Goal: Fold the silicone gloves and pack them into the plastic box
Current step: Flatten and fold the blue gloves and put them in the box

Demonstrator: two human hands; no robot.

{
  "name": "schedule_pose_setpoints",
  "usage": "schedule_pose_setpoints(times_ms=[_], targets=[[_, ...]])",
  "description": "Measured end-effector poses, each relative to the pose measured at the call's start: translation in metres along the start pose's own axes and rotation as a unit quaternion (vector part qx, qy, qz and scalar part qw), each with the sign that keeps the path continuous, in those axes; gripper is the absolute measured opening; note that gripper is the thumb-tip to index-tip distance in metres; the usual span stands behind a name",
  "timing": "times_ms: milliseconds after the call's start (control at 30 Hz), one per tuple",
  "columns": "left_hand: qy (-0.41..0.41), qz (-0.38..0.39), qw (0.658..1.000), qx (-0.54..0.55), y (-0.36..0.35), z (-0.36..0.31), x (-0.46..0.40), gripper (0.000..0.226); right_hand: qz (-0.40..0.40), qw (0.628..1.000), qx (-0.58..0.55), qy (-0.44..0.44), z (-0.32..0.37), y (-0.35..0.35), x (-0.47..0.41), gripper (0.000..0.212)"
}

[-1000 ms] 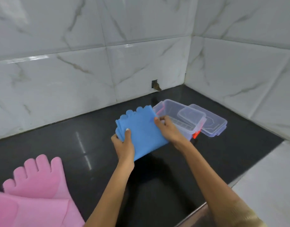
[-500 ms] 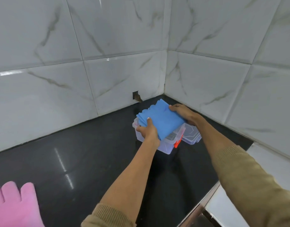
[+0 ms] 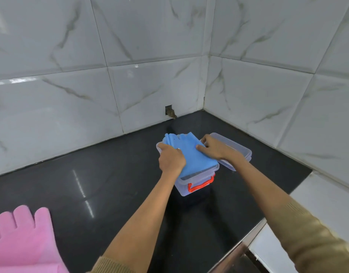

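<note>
Both hands, left hand [image 3: 170, 159] and right hand [image 3: 215, 147], curl their fingers onto the folded blue silicone gloves [image 3: 193, 156], pressing them into the clear plastic box [image 3: 197, 186] on the black desk [image 3: 110, 184]. Soft, springy silicone likely needs edge pressure to stay folded.

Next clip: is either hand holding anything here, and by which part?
Both hold the folded blue silicone gloves over the clear plastic box: left hand on their left edge, right hand on their right edge.

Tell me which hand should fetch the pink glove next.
Left. The pink glove lies at the near left, on the left hand's side; the right hand is farther, by the lid.
</note>
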State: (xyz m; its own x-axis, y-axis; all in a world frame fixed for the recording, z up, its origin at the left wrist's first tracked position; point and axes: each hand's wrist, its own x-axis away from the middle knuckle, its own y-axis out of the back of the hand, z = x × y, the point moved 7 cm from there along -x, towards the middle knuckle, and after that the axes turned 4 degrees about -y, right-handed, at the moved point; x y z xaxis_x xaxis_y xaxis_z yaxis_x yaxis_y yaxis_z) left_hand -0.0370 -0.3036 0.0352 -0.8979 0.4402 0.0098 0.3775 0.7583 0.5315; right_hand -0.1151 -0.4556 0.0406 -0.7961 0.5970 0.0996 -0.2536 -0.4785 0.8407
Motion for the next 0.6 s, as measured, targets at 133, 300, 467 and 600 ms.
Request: schedule_pose_setpoints(times_ms=[133, 300, 467, 600], targets=[[-0.035, -0.043, 0.988, -0.145, -0.001, -0.006, 0.009, 0.056, -0.102, 0.981, 0.155, 0.048, 0.019, -0.014, 0.015, 0.048], [-0.104, -0.061, 0.948, -0.293, -0.013, -0.016, 0.012, 0.068, -0.143, 0.913, 0.378, 0.057, 0.031, -0.033, 0.017, 0.061], [-0.145, -0.030, 0.873, -0.465, -0.030, -0.023, 0.007, 0.068, -0.150, 0.826, 0.532, 0.105, 0.040, -0.038, 0.009, 0.050], [-0.138, -0.031, 0.795, -0.590, -0.031, -0.024, 0.001, 0.072, -0.127, 0.783, 0.596, 0.125, 0.037, -0.043, 0.000, 0.052]])
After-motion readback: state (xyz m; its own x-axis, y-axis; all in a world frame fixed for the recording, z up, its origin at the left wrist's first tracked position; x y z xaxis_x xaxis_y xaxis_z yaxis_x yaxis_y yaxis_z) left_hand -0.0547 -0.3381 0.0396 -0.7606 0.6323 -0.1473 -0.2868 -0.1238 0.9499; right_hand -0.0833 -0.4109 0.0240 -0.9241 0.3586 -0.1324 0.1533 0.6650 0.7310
